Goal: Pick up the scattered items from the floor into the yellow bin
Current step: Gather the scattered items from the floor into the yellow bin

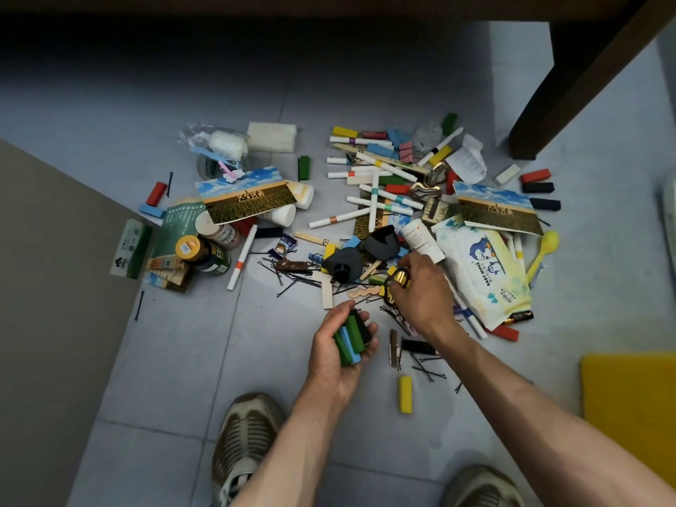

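Observation:
A heap of scattered items covers the grey tile floor: white markers (373, 193), coloured blocks, black hairpins (289, 278), postcards (245, 195), a baby wipes pack (483, 272), bottles and jars. My left hand (338, 351), palm up, holds a bundle of green, blue and black blocks (352, 338). My right hand (420, 290) reaches into the pile and pinches a small yellow and black object (398, 278). The yellow bin (633, 408) shows at the right edge, only partly in view. A loose yellow block (405, 394) lies just below my right forearm.
A dark wooden table leg (570, 86) stands at the back right beside a white post (519, 78). A grey panel (47, 287) fills the left side. My two shoes (245, 444) are at the bottom, near the pile's front.

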